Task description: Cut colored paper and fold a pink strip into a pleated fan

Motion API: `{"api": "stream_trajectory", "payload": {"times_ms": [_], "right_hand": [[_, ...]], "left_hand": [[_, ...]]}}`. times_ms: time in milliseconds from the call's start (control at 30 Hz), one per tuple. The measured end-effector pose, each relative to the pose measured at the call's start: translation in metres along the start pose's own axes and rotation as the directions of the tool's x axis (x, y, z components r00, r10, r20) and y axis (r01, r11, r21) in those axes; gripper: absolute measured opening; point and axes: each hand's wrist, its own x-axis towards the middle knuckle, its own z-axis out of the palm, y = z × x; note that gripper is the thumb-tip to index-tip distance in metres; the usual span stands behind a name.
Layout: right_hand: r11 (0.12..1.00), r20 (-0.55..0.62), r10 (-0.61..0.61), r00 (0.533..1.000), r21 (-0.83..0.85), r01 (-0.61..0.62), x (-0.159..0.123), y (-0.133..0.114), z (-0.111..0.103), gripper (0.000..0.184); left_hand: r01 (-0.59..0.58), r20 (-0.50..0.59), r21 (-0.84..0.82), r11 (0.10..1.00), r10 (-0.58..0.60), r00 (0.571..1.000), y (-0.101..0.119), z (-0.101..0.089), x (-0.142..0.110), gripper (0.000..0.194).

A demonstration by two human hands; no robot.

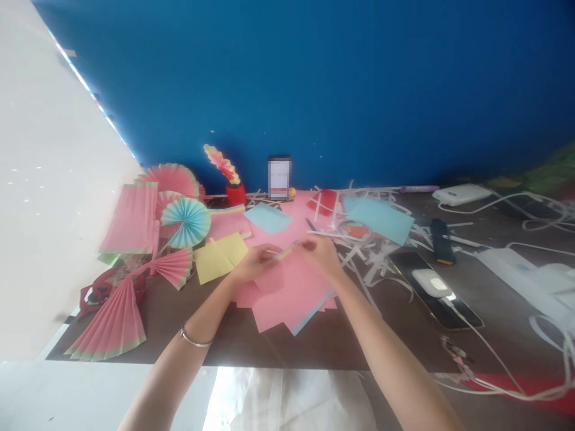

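1. Strip, thin and pale with a yellow part, lies between the two hands, above the pink sheets. I cannot tell whether it is loose or is the edge of one sheet.
2. The right hand has its thumb and finger closed together on the right end of this strip. The left hand has bent fingers at the other end; its grip is too blurred to tell.
3. For good work here, I think the left fingers should press lightly near the end, while the right fingertips go along the edge in small moves. Even pressure is better than strong pressure, because thin paper may wrinkle or go crooked.
4. It would also help to line up the edge before pressing, and to lift both wrists a little, so that the sheets underneath do not slide.
5. Beyond the left hand, near the wall, is a red pot. A folded paper piece in yellow and red stands in it, leaning to the left. The bottom inside is hidden.
6. Many white paper scraps lie to the right of the right hand, outside any container.
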Motion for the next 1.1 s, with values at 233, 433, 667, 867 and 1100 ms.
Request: {"api": "stream_trajectory", "payload": {"times_ms": [233, 433, 667, 867, 1100], "right_hand": [[0.999, -0.016, 0.01, 1.0, -0.031, -0.01, -0.002, -0.007, -0.002, 0.015], [1.0, -0.021, -0.002, 1.0, 0.025, 0.003, -0.004, -0.008, 0.001, 0.015], [0.994, 0.008, -0.009, 1.0, 0.113, 0.008, -0.006, -0.007, 0.007, 0.011], [0.992, 0.05, -0.026, 0.998, 0.126, 0.019, -0.009, -0.013, 0.009, 0.008], [0.989, 0.098, 0.001, 0.995, 0.144, -0.015, -0.007, -0.012, 0.006, 0.011]], "left_hand": [[0.009, 0.016, -0.015, 1.0, -0.009, 1.0, -0.001, -0.001, 0.0, 0.034], [0.027, 0.034, -0.043, 0.999, -0.026, 0.999, -0.004, -0.004, 0.002, 0.03], [0.106, 0.114, -0.191, 0.976, -0.085, 0.99, 0.002, -0.006, -0.001, 0.037], [0.132, 0.024, -0.089, 0.987, -0.131, 0.991, 0.002, -0.001, 0.004, 0.039], [0.176, 0.082, -0.091, 0.98, -0.168, 0.982, -0.004, 0.001, 0.002, 0.046]]}}
